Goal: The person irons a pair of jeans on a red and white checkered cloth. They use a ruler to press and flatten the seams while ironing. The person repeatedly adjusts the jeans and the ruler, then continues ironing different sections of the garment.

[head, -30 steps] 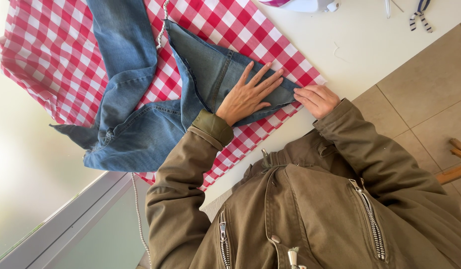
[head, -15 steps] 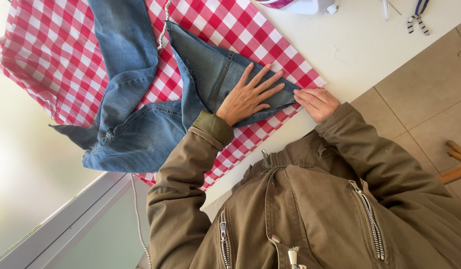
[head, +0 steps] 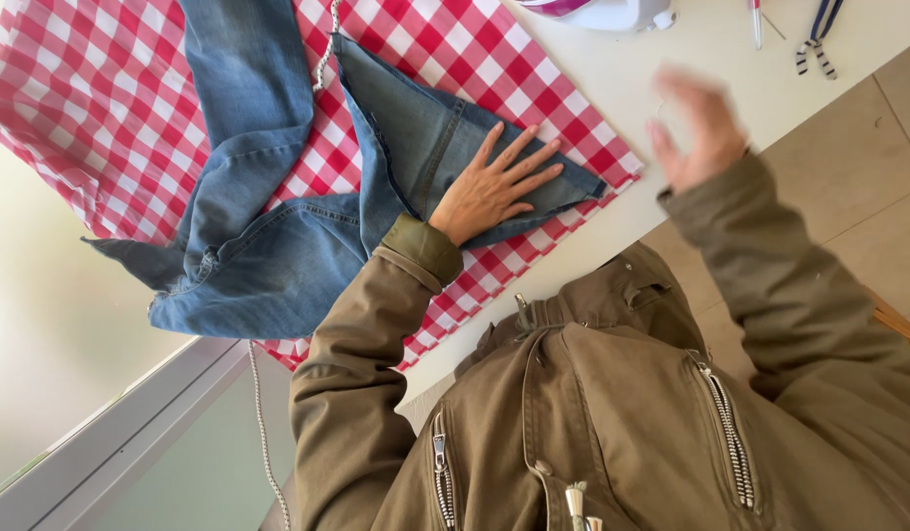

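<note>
Blue jeans lie crumpled on a red-and-white checked cloth spread over a white table. One darker leg end is folded out flat towards the table edge. My left hand rests palm down on that folded part with fingers spread. My right hand hovers blurred above the table edge, fingers apart, with nothing in it. Both arms wear olive jacket sleeves.
At the far end of the table stand a white-and-pink appliance, a thin pen-like tool and a striped-handled tool. A white cord hangs beside a window frame. Tiled floor lies to the right.
My right hand has lifted off the edge of the jeans leg and swung up and to the right. My left hand stays pressed on the denim.
</note>
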